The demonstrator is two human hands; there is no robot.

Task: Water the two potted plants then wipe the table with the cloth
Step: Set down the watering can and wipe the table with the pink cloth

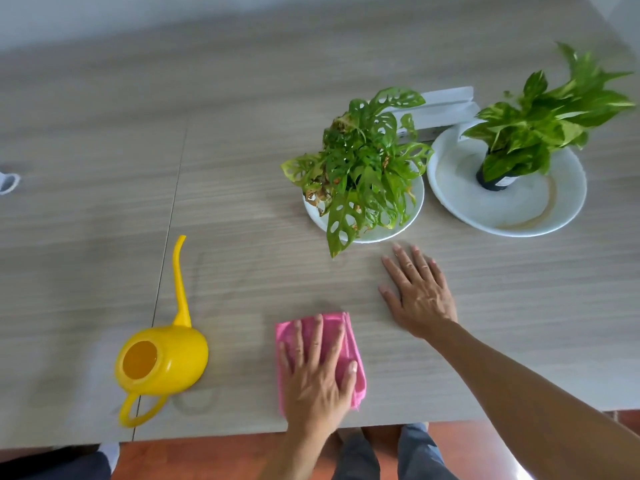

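My left hand lies flat with straight fingers on a folded pink cloth near the table's front edge. Flat on the bare wood to its upper right rests my right hand, fingers spread, holding nothing. A yellow watering can stands at the front left, its long spout pointing away from me. Behind my right hand a holey-leafed plant sits on a white plate. To its right a variegated plant in a dark pot stands in a larger white dish.
The wooden table has a seam running past the watering can. A white box lies behind the plants. A pale object shows at the far left edge. Below the table's front edge are legs and a reddish floor.
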